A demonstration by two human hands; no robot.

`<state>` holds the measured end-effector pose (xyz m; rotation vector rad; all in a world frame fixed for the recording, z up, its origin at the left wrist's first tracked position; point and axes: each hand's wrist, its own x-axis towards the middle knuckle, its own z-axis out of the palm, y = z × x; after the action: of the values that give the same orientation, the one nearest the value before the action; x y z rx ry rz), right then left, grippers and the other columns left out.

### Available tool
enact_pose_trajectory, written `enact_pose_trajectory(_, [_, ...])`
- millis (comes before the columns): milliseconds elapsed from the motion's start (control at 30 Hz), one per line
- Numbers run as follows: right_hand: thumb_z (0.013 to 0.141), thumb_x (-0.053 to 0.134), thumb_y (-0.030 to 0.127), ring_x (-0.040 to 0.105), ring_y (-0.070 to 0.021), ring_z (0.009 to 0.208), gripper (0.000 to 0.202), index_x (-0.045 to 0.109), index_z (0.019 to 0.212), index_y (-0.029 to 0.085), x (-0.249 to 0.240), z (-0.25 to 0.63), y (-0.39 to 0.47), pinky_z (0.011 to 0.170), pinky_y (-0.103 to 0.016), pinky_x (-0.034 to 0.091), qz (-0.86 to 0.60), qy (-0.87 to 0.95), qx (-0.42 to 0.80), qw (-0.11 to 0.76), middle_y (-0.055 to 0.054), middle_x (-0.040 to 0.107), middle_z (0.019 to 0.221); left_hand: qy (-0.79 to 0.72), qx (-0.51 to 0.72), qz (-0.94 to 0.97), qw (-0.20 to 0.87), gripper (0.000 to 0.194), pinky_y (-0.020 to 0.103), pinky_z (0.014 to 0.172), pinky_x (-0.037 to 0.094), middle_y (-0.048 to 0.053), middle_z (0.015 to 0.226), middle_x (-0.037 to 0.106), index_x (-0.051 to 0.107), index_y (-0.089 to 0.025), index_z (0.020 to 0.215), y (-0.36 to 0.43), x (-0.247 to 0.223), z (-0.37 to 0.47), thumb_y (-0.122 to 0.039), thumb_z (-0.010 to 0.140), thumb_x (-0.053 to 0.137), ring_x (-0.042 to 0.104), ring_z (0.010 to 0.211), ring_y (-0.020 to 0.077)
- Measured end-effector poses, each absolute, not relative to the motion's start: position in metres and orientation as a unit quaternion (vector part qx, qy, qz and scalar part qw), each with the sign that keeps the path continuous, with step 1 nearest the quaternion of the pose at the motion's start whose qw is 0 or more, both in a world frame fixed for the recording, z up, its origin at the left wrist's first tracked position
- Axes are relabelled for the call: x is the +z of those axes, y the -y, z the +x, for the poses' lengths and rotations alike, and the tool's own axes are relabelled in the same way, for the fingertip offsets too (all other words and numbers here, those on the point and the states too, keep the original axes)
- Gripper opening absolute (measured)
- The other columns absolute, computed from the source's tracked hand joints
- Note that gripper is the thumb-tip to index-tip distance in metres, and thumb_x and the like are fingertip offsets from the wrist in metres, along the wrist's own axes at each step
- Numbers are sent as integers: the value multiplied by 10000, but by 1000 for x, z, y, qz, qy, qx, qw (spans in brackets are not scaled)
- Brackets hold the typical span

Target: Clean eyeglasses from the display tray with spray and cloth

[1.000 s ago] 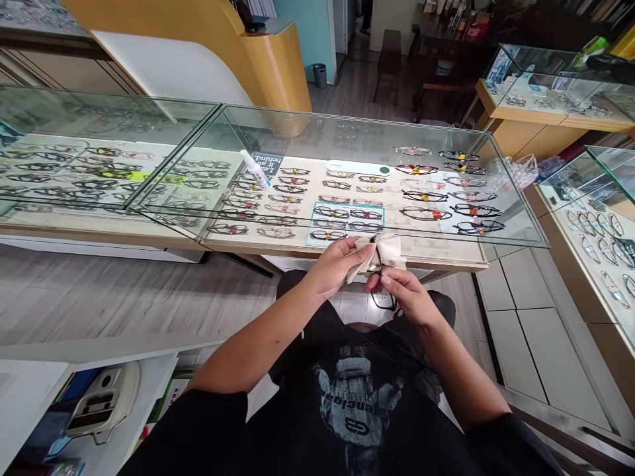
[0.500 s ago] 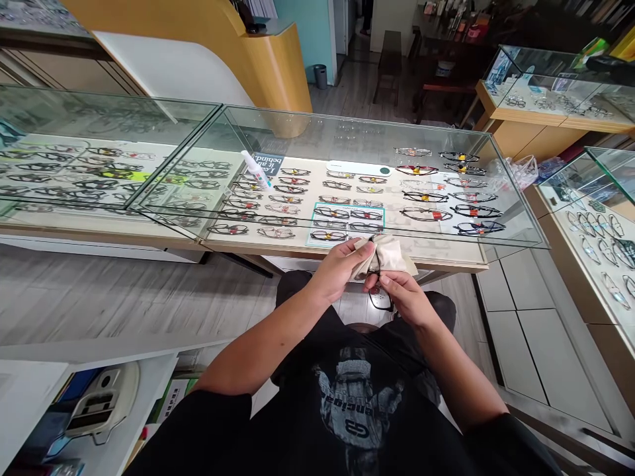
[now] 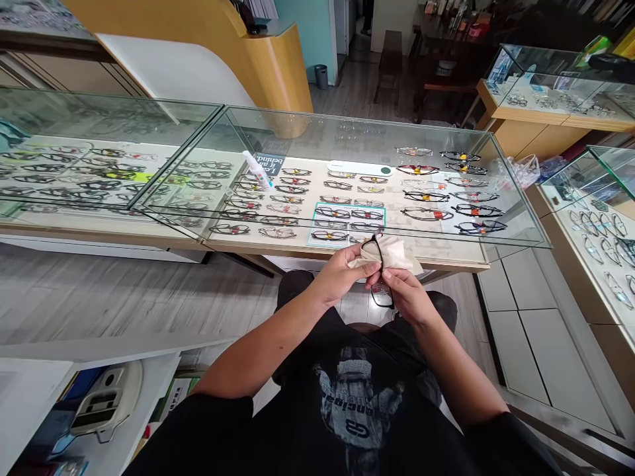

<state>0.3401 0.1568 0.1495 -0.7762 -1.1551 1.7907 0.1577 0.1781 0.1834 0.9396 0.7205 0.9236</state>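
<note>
Black-rimmed eyeglasses (image 3: 382,305) are held on end in front of my lap, one lens up and the other hanging below my fingers, with small droplets on the lower lens. My right hand (image 3: 409,294) pinches them near the bridge. A cream cleaning cloth (image 3: 395,254) is bunched behind the upper lens. My left hand (image 3: 341,275) is closed on the cloth, its thumb reaching to the frame beside the bridge. Part of the cloth is hidden behind the hands and the glasses.
Just beyond my hands stands a glass display case (image 3: 347,118) with rows of eyeglass frames. A white spray bottle (image 3: 256,169) rests on its top. Another display case (image 3: 570,218) is on the right. At lower left, an open white drawer (image 3: 119,423) holds a pale device.
The cloth has come off the upper lens, which now shows in front of it. My left thumb has slid down toward the bridge. The right hand has barely moved.
</note>
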Motion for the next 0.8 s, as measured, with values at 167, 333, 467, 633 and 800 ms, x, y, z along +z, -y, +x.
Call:
enact_pose_trajectory(167, [978, 729, 564, 610, -205, 869, 369, 868, 934, 224, 147, 341, -153, 874, -336, 456, -312, 472, 715, 411, -58, 773, 910, -343, 433, 409, 727, 490, 234, 493, 427, -29, 618, 613, 648, -154, 853, -181, 187, 163, -520, 739, 953, 550, 456, 94])
enact_pose_trajectory(333, [953, 751, 587, 629, -217, 892, 376, 865, 957, 228, 143, 337, -149, 889, -350, 459, -318, 469, 716, 407, -58, 783, 921, -374, 448, 437, 684, 523, 241, 398, 364, -22, 538, 571, 613, -178, 788, -185, 180, 164, -670, 912, 740, 523, 376, 118])
enact_pose_trajectory(467, [957, 745, 584, 674, -245, 954, 357, 859, 936, 247, 146, 335, -150, 960, -378, 474, -327, 453, 702, 441, -58, 789, 917, -375, 467, 457, 657, 504, 227, 460, 375, -43, 570, 516, 600, -180, 781, -186, 176, 157, -636, 897, 780, 468, 438, 78])
enact_pose_trajectory(633, [939, 767, 579, 698, -252, 933, 335, 849, 933, 254, 151, 338, -153, 983, -396, 504, -321, 438, 710, 448, -56, 793, 907, -376, 440, 443, 684, 461, 215, 477, 271, -67, 612, 444, 651, -169, 879, -184, 178, 148, -584, 854, 850, 333, 491, 48])
enact_pose_trajectory(800, [934, 772, 577, 703, -251, 928, 333, 850, 925, 253, 153, 336, -155, 1012, -401, 508, -317, 433, 716, 446, -58, 793, 897, -331, 435, 440, 713, 406, 217, 571, 430, -21, 721, 618, 671, -162, 955, -182, 181, 149, -449, 811, 920, 544, 581, 81])
